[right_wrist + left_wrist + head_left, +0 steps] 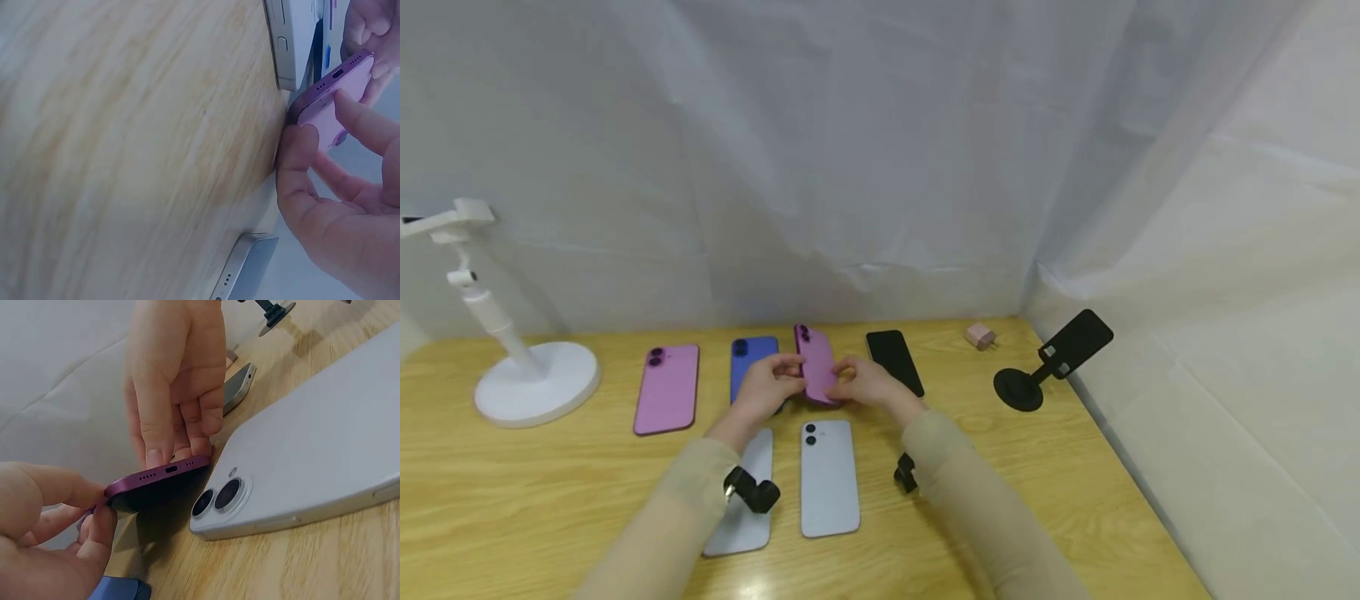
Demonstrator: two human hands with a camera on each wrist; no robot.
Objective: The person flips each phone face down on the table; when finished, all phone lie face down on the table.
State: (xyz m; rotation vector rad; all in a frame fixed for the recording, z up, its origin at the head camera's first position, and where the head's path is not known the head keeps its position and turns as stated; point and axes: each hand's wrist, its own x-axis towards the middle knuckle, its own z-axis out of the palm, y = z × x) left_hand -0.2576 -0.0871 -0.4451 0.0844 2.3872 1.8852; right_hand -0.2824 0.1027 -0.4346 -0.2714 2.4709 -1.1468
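A pink smartphone [817, 367] is tilted up off the table at its left edge, with its back and lenses facing up. My left hand [767, 385] pinches that left edge between thumb and fingers. From the opposite side my right hand [874, 385] holds the lower right corner, one fingertip lying on the pink back. In the left wrist view the phone's bottom edge [159, 475] with its charging port shows, the dark screen side underneath. A blue phone [752, 354] lies partly behind my left hand. Nearer me lies a white phone [830, 479], back up.
Another white phone [745, 525] is partly under my left forearm. A second pink phone [667, 390] and a white stand [535, 383] are at the left. On the right are a black-screened phone [895, 358], a pink charger plug [980, 336] and a black stand [1019, 389].
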